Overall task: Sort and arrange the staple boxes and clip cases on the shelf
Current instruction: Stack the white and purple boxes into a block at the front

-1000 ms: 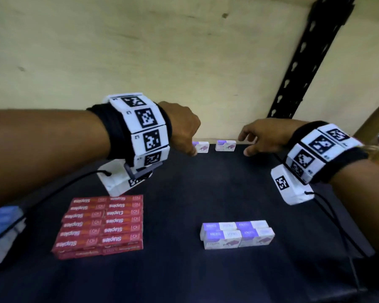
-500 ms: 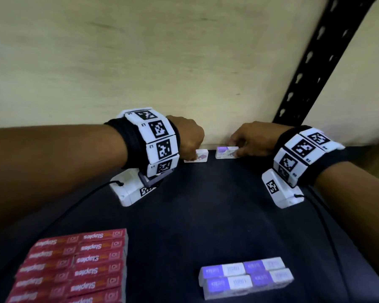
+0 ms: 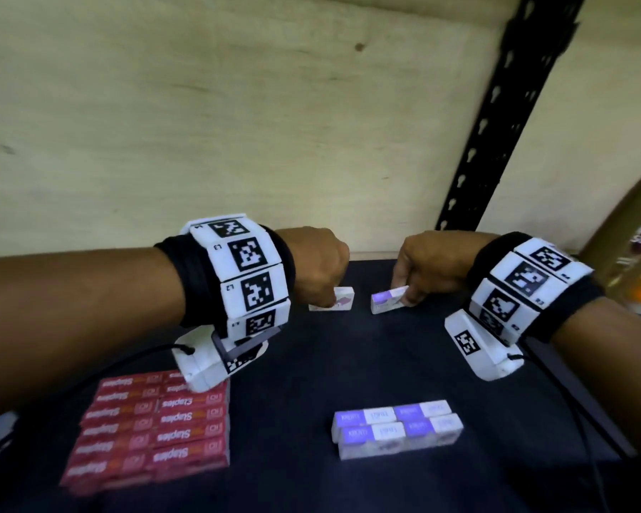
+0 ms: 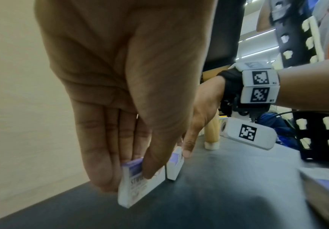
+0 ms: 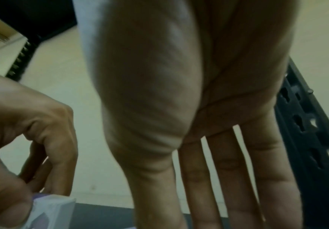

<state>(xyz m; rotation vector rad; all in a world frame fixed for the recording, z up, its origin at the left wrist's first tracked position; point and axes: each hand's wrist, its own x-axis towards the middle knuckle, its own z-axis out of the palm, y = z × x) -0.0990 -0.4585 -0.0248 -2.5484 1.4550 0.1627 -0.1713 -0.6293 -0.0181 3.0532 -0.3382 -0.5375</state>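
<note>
Two small white-and-purple boxes sit at the back of the black shelf [image 3: 311,372]. My left hand [image 3: 322,290] pinches the left box [image 3: 332,301] between thumb and fingers. The left wrist view shows that box [image 4: 140,187] tipped up on an edge under my left hand [image 4: 128,178]. My right hand [image 3: 404,290] pinches the right box [image 3: 387,301], which is tilted with its near side raised. That box [image 4: 176,165] also appears beside the right thumb in the left wrist view. The right wrist view shows my right hand [image 5: 189,209] pointing down, with the left box [image 5: 51,212] at lower left.
A block of red staple boxes [image 3: 152,427] lies at the front left. A tidy group of white-and-purple boxes [image 3: 396,427] lies at the front middle. A black slotted upright [image 3: 496,116] stands at the back right against the pale wall. Cables trail from both wrists.
Both hands went from hovering near the two back boxes to gripping them. The right box is now tilted up. The head view has moved closer.
</note>
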